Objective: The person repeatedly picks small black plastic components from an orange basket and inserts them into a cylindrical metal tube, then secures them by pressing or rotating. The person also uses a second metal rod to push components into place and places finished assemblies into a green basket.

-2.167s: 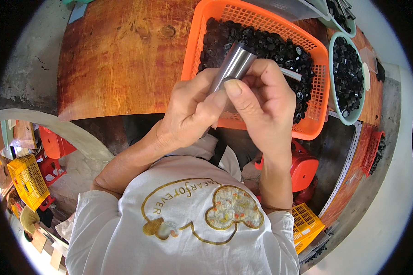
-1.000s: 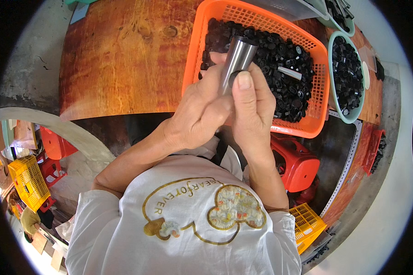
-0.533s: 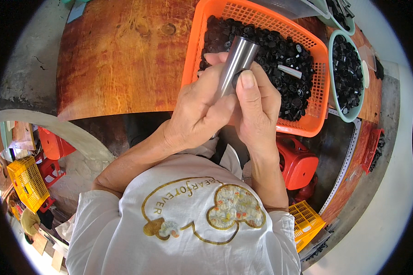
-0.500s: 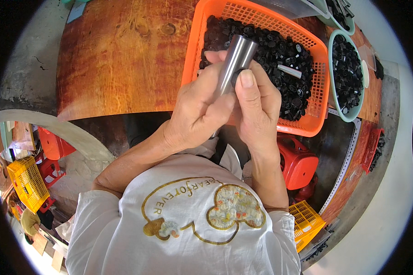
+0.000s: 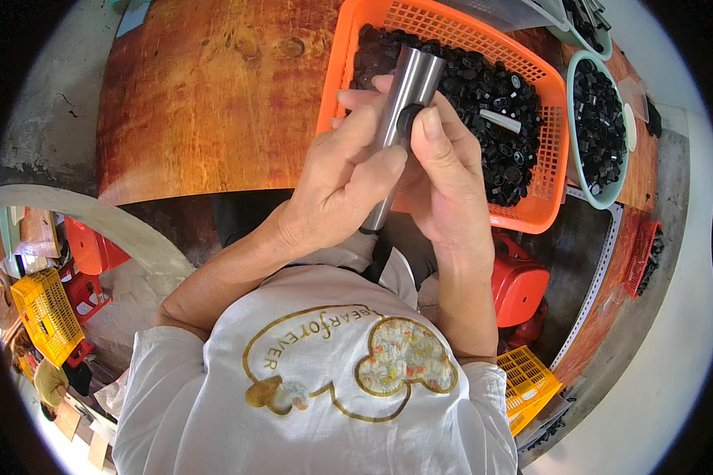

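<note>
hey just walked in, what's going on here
A person is holding a shiny metal tube in the left hand, tilted, with its upper end pointing away from the body. The right hand seems to press a small black piece against the tube's side. Just beyond the hands is an orange basket of black parts, with a silver piece lying on them.

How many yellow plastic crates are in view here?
2: one yellow crate at the far left of the picture, the other yellow crate at lower right, seen past the right sleeve. More may be hidden.
</note>
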A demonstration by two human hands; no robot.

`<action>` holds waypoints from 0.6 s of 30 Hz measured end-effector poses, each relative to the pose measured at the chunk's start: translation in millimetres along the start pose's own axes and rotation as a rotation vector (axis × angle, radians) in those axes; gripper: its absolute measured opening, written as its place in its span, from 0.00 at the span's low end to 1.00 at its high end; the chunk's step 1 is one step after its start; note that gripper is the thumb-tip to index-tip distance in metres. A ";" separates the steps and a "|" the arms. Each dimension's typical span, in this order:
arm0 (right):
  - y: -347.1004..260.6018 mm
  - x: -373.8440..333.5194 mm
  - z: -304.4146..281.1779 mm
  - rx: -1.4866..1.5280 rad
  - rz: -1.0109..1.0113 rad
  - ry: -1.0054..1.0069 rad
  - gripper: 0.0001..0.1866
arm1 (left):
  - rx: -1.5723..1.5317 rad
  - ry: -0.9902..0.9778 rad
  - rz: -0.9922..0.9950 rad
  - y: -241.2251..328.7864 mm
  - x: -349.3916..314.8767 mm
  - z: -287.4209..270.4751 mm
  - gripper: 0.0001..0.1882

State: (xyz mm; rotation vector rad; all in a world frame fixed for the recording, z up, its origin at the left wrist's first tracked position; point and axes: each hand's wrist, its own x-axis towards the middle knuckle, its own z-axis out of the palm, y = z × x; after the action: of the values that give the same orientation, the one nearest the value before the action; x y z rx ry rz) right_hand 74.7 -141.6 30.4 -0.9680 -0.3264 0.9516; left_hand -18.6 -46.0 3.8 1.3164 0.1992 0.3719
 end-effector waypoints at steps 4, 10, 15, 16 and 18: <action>6.3 -1.8 6.6 -0.153 -0.090 0.157 0.25 | 0.187 0.023 0.183 -4.5 4.8 1.9 0.23; 2.0 -7.0 4.7 -0.323 -0.155 0.222 0.23 | 0.213 0.012 0.069 -4.5 3.9 6.8 0.26; -4.8 -8.8 -1.1 -0.340 -0.086 0.152 0.20 | 0.227 0.008 0.073 -3.8 7.3 6.4 0.29; -5.2 -8.3 -1.7 -0.305 -0.081 0.144 0.19 | 0.239 0.011 0.084 -3.8 7.6 6.7 0.30; -5.6 -7.1 -2.7 -0.223 -0.071 0.137 0.18 | 0.275 0.009 0.102 -3.6 7.6 7.0 0.31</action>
State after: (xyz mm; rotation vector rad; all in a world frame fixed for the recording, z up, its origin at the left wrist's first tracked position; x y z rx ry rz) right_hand 75.4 -150.0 34.5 -1.2109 -0.3544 0.7906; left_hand -8.5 -50.1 2.5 1.6001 0.1957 0.4485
